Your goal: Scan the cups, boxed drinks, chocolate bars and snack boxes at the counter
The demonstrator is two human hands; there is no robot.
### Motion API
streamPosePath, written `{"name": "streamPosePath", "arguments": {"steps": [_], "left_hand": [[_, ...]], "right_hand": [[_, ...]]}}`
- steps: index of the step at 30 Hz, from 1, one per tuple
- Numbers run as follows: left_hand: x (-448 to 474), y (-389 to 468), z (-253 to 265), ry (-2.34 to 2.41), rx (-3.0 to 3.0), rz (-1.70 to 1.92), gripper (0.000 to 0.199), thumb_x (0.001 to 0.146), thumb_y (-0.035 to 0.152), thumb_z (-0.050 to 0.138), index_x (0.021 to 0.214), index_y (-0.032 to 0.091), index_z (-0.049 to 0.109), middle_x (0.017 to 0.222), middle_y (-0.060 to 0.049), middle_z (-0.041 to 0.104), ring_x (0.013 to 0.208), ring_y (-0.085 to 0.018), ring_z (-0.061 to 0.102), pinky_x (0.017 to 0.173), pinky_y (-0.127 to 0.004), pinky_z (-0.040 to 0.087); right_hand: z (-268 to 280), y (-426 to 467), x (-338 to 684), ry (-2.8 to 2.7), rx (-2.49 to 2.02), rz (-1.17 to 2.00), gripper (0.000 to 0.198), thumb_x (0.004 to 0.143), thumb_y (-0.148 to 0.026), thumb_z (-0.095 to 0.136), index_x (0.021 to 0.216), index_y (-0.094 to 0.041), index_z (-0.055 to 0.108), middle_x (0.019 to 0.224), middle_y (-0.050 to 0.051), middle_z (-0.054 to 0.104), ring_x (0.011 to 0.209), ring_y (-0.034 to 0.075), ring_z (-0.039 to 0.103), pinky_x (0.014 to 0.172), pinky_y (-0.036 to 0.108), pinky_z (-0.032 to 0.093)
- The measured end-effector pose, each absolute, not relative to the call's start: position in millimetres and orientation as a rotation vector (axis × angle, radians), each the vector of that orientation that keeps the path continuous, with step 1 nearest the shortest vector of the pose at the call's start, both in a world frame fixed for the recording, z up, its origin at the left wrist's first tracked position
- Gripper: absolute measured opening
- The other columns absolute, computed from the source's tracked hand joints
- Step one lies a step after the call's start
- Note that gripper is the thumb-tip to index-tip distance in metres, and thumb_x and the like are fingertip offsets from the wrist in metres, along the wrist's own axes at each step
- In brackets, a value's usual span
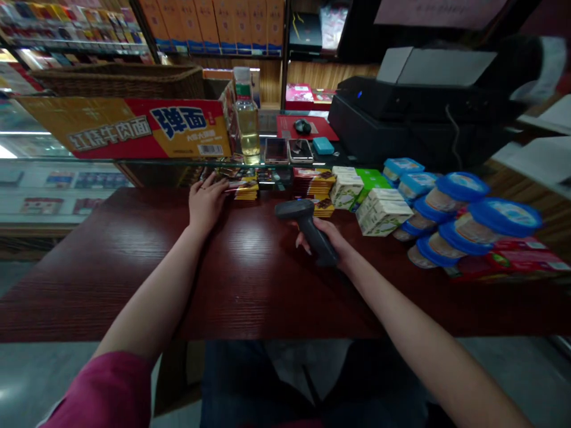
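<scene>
My right hand (332, 241) is wrapped around the handle of a dark grey barcode scanner (307, 226), held over the middle of the wooden counter. The scanner's head points left and away from me. At the counter's far edge my left hand (207, 199) rests palm down, fingers stretched forward and somewhat apart. Its thumb side is beside a small stack of yellow-and-red flat packets (245, 189); whether it touches them I cannot tell. More chocolate-coloured flat packets (312, 184) are stacked beyond the scanner. White-and-green cartons (383, 213) stand to their right.
Blue-lidded tubs (504, 217) are piled on the counter (250, 297) at right, beside red packs (530, 258). Behind stand a cardboard noodle box (147, 128), a bottle of pale yellow liquid (247, 122), phones (300, 150) and a black machine (401, 125).
</scene>
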State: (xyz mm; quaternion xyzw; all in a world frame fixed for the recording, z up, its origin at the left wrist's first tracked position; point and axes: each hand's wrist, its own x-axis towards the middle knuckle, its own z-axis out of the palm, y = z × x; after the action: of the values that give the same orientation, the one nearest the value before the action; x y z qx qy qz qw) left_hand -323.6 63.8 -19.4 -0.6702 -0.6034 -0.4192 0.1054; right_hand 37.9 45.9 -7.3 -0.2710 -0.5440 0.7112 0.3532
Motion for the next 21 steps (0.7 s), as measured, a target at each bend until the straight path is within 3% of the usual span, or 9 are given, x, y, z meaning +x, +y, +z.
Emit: {"name": "streamPosePath", "arguments": {"steps": [4, 9, 14, 21], "left_hand": [[-310, 27, -8, -1.836, -2.030, -1.477, 0.024, 0.095, 0.034, 0.066, 0.115, 0.031, 0.080, 0.121, -0.003, 0.079, 0.117, -0.027, 0.073, 0.109, -0.043, 0.051], [-273, 0, -12, -2.167, -1.916, -2.031, 0.035, 0.088, 0.047, 0.075, 0.109, 0.021, 0.083, 0.105, -0.007, 0.082, 0.094, -0.026, 0.078, 0.084, -0.035, 0.063], [-255, 6, -21, -2.365, -1.993, -2.160, 0.043, 0.082, 0.053, 0.080, 0.108, 0.019, 0.084, 0.094, -0.008, 0.083, 0.069, -0.021, 0.074, 0.058, -0.030, 0.060], [-251, 3, -22, -2.407, -1.991, -2.137, 0.035, 0.081, 0.047, 0.081, 0.103, 0.020, 0.085, 0.086, -0.007, 0.082, 0.065, -0.020, 0.073, 0.055, -0.028, 0.058]], "right_hand": [[-7, 43, 27, -1.373, -0.718, 1.782, 0.059, 0.080, -0.065, 0.073, 0.107, -0.013, 0.073, 0.070, 0.007, 0.074, 0.049, 0.015, 0.057, 0.046, 0.026, 0.045], [-8, 27, 38, -1.431, -0.724, 1.827, 0.059, 0.083, -0.067, 0.071, 0.108, -0.014, 0.070, 0.071, 0.008, 0.073, 0.047, 0.015, 0.055, 0.041, 0.026, 0.040], [-10, 17, 33, -1.480, -0.753, 1.824, 0.053, 0.082, -0.067, 0.073, 0.098, -0.017, 0.069, 0.072, 0.009, 0.074, 0.046, 0.015, 0.056, 0.042, 0.027, 0.042], [-7, 17, 28, -1.455, -0.765, 1.811, 0.059, 0.081, -0.068, 0.072, 0.106, -0.014, 0.072, 0.072, 0.009, 0.075, 0.048, 0.015, 0.056, 0.043, 0.026, 0.043]]}}
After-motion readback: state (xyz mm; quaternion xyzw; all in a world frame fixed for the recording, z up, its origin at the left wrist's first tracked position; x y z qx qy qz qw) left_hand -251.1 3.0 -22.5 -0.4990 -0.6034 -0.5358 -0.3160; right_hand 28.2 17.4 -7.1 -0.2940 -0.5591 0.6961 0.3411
